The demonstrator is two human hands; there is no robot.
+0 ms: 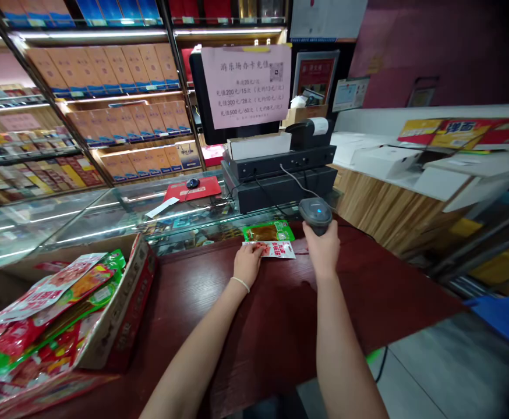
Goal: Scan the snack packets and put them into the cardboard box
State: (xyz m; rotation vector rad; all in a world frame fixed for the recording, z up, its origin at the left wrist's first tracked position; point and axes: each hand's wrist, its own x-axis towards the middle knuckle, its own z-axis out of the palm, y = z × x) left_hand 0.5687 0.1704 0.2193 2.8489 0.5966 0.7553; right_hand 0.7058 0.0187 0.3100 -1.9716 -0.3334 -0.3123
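Note:
My right hand [324, 250] is wrapped round the handle of a dark barcode scanner [315, 212], which shows a small blue light on top. Fingers of my left hand [248, 262] grip the left end of a white snack packet with red print [280, 249] on the dark red counter [193, 302]. Just behind that packet, and partly covered by it, lies a green snack packet [272, 231] with brown contents showing. The scanner is held up to the right of both packets. A pale band circles my left wrist.
An open cardboard box [138, 297] full of snack packets stands at the left. Behind the counter are a glass case [84, 215], a red mat [211, 187] with a mouse [192, 183], a cash drawer [280, 189] and a screen with a paper notice [248, 87]. Boxed goods fill the shelves.

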